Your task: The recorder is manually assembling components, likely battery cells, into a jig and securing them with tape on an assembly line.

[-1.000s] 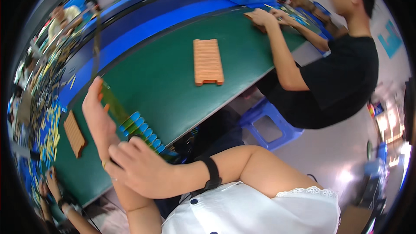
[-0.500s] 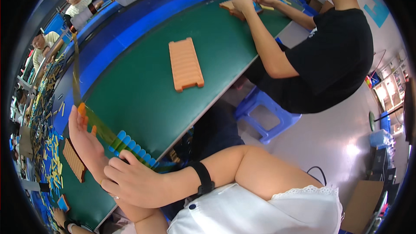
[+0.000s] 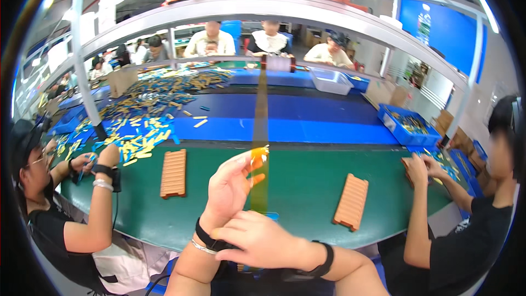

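My left hand is raised over the green table, its fingers bent together with orange covers on the fingertips. Those fingertips close on a long strip of amber tape, which stretches from a roll at the far side toward me. Below the fingers, blue pieces show at the tape's near end, mostly hidden behind my right hand. That hand lies across my left wrist, its fingers and thumb at the black wristband; the exact grip is partly hidden.
Ribbed orange-brown blocks lie left and right. Co-workers sit close on both sides. Loose blue and yellow strips are heaped left. A blue bin and white basket stand back right. A metal shelf spans above.
My view has swung up and left, bringing the far side and the left co-worker into view. Both hands stay together at the tape and wrist. The blue row is now mostly hidden.
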Action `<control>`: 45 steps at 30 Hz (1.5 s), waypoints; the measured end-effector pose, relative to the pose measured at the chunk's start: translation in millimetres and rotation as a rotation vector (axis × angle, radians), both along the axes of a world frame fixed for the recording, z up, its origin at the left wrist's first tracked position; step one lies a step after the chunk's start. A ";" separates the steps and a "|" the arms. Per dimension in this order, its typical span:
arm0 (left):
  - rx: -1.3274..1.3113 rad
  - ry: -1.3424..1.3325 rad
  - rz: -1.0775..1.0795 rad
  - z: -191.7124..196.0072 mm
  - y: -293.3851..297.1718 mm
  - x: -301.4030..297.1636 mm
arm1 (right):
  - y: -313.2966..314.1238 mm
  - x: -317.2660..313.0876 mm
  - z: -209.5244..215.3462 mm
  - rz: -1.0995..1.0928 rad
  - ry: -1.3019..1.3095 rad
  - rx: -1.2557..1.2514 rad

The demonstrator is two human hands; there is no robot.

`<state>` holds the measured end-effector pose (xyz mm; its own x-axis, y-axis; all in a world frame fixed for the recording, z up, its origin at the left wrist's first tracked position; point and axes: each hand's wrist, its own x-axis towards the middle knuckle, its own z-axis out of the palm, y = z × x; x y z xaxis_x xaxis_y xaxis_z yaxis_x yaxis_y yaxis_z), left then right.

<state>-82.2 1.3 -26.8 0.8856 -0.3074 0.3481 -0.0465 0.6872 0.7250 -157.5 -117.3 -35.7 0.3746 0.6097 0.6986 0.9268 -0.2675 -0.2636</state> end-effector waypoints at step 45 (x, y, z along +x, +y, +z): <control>-0.206 -0.016 -0.414 -27.1 22.7 33.3 | -65.9 118.8 -52.0 -0.658 0.118 0.313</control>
